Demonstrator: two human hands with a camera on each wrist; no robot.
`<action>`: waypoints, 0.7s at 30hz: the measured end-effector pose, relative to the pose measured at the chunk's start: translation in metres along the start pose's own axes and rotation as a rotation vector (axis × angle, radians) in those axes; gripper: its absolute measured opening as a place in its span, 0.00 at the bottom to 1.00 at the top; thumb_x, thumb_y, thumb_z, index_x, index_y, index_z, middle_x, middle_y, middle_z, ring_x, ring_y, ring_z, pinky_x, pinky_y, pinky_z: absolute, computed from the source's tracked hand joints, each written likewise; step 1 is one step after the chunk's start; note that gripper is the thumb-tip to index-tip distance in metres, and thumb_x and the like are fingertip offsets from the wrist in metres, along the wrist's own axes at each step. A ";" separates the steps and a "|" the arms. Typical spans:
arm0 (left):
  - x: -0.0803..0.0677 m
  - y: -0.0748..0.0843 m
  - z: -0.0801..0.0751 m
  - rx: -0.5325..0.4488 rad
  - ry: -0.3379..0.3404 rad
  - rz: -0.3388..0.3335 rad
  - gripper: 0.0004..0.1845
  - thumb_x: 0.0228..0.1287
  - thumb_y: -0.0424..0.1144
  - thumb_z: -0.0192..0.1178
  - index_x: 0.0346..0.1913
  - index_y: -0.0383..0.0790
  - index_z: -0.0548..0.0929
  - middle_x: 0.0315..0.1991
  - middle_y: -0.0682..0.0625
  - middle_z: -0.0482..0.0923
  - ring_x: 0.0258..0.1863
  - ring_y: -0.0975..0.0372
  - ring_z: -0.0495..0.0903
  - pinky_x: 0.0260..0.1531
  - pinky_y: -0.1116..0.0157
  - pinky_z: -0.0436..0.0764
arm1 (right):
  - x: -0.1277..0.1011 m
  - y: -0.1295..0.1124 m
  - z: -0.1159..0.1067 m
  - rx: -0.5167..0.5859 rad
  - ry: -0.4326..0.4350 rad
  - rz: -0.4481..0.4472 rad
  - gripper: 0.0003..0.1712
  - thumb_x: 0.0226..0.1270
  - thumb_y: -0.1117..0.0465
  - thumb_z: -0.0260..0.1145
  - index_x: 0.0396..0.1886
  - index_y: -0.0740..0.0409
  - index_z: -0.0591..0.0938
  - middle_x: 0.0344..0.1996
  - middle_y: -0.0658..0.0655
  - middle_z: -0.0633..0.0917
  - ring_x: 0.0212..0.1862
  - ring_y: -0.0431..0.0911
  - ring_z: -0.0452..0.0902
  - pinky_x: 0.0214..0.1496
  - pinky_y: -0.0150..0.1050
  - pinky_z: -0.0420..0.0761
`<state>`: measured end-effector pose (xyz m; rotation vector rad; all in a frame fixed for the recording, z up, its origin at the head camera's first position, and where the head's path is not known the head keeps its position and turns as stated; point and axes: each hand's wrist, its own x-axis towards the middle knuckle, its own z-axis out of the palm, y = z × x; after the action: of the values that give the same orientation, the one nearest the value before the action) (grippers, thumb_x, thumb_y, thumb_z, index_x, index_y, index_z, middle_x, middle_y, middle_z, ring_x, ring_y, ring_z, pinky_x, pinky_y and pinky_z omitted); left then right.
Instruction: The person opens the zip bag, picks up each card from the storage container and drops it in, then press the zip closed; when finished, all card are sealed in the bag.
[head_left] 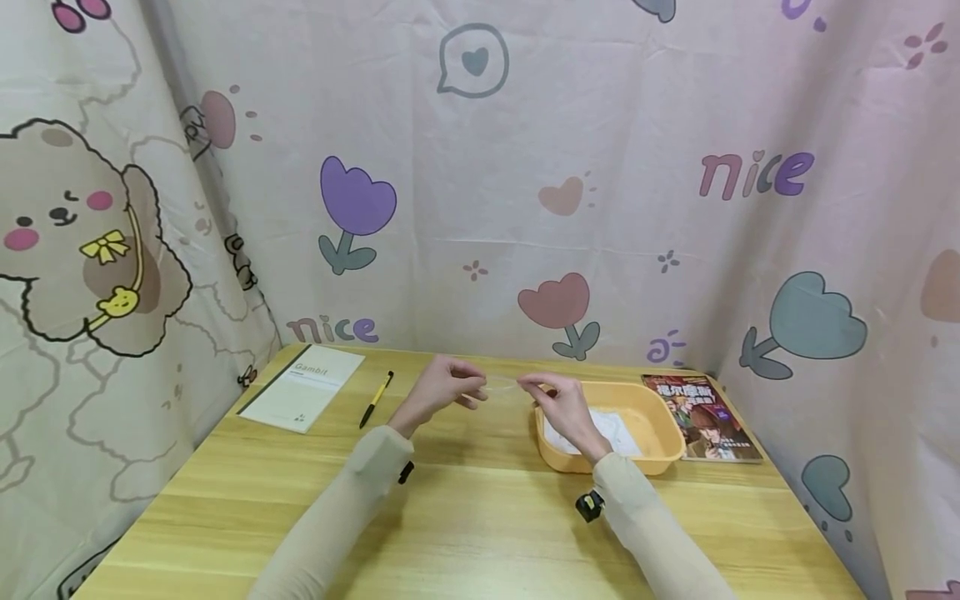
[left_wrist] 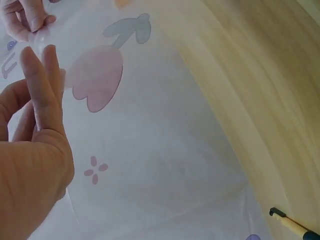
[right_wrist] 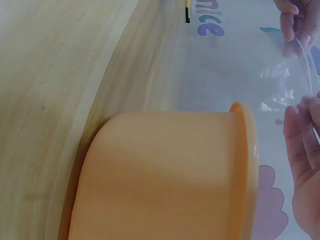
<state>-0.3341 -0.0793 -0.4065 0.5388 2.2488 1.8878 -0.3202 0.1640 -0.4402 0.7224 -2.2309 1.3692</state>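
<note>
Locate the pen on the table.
In the head view the pen lies on the table's far left part, between the notebook and the left hand.

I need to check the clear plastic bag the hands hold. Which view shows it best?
Right wrist: the clear plastic bag shows creases and an edge. Head view gives a faint strip between both hands; left wrist barely shows it.

Beige long sleeves, black wrist-mounted cameras.
</note>
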 end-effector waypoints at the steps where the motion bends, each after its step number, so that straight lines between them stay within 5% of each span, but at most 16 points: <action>1: 0.000 0.000 0.000 -0.003 -0.013 0.000 0.11 0.65 0.35 0.65 0.44 0.30 0.85 0.45 0.29 0.82 0.34 0.52 0.89 0.32 0.57 0.91 | 0.000 0.000 0.000 0.006 0.002 0.000 0.08 0.67 0.63 0.66 0.42 0.56 0.89 0.40 0.56 0.90 0.25 0.37 0.82 0.27 0.47 0.88; 7: 0.001 -0.005 0.001 -0.011 -0.078 0.007 0.11 0.68 0.35 0.62 0.47 0.30 0.85 0.41 0.38 0.84 0.34 0.52 0.89 0.31 0.55 0.90 | 0.000 -0.001 -0.001 0.018 -0.006 0.001 0.08 0.68 0.63 0.66 0.42 0.55 0.89 0.40 0.56 0.90 0.26 0.45 0.85 0.29 0.44 0.89; 15: 0.004 -0.006 0.003 -0.047 -0.066 0.048 0.12 0.65 0.32 0.63 0.48 0.27 0.84 0.45 0.33 0.85 0.35 0.54 0.89 0.36 0.57 0.90 | 0.000 0.000 -0.003 0.064 0.003 0.072 0.09 0.67 0.61 0.67 0.43 0.57 0.89 0.42 0.57 0.89 0.25 0.40 0.83 0.30 0.51 0.88; 21: 0.003 0.004 0.005 -0.059 -0.037 0.010 0.12 0.63 0.26 0.63 0.48 0.25 0.83 0.42 0.35 0.86 0.34 0.54 0.89 0.37 0.60 0.90 | 0.001 -0.001 -0.004 0.042 -0.006 0.092 0.09 0.68 0.62 0.67 0.45 0.54 0.88 0.44 0.57 0.89 0.26 0.41 0.83 0.31 0.51 0.89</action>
<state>-0.3346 -0.0728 -0.4036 0.5723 2.1642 1.9264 -0.3202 0.1672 -0.4370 0.6460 -2.2716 1.4625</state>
